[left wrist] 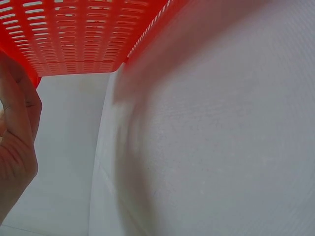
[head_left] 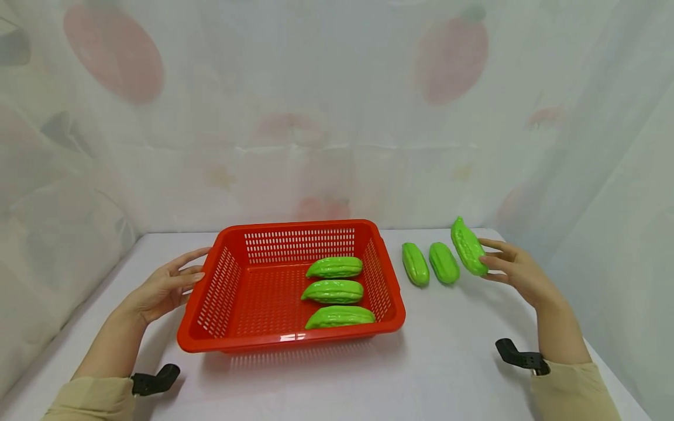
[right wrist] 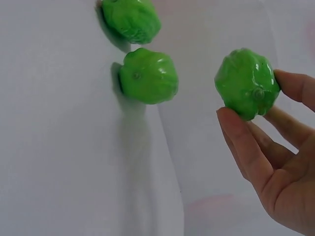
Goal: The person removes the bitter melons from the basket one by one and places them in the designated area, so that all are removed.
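Observation:
My right hand (head_left: 518, 269) pinches a bright green bitter melon (head_left: 468, 247) between thumb and fingers, near its lower end. In the right wrist view this bitter melon (right wrist: 247, 83) shows end-on, held apart from the others. Two more bitter melons, one outer (head_left: 415, 264) and one nearer the hand (head_left: 444, 263), lie side by side on the table. My left hand (head_left: 165, 289) is at the left rim of a red slotted plastic basket (head_left: 292, 337), its fingers loosely extended and fingertips right at the rim. Inside the basket, three bitter melons (head_left: 333, 292) are stacked in a column on the right side.
The white table (head_left: 447, 362) meets a pale curtain (head_left: 295, 175) with faded fruit prints along its back edge. Similar pale sheeting hangs at both sides. A black wrist mount (head_left: 155, 380) sits on the left forearm and another black mount (head_left: 521, 355) on the right.

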A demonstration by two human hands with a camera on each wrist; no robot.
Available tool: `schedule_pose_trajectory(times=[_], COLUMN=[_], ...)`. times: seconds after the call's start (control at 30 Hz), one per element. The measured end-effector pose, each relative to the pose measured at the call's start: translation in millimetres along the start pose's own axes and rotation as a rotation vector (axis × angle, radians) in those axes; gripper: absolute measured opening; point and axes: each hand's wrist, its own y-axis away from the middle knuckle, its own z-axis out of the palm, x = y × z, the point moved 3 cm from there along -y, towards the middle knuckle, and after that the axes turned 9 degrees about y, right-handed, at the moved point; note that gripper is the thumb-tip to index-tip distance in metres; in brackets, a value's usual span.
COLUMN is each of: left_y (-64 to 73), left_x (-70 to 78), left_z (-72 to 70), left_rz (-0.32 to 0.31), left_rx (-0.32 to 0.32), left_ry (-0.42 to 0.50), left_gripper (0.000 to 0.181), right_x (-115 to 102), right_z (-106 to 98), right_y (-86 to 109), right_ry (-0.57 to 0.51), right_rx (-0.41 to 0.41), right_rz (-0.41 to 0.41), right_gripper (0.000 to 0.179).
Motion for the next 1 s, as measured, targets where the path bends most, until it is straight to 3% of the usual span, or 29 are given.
schedule_pose_trajectory(times=[0.5, 1.0], left_y=[0.8, 0.7], left_x=[-0.2, 0.6], left_z=[1.2, 2.0], left_rz=[-0.013, -0.01], left_rx=[0.02, 0.013], left_ry=[-0.017, -0.012], left_gripper=[0.05, 0.049], right_x=[33, 56], right_z=[-4, 8], right_y=[-3.4, -10.0], right_ry=[-0.004, -0.005], right_rx=[0.127, 0.119], right_rz=[0.178, 0.243], right_gripper=[0.073, 0.073])
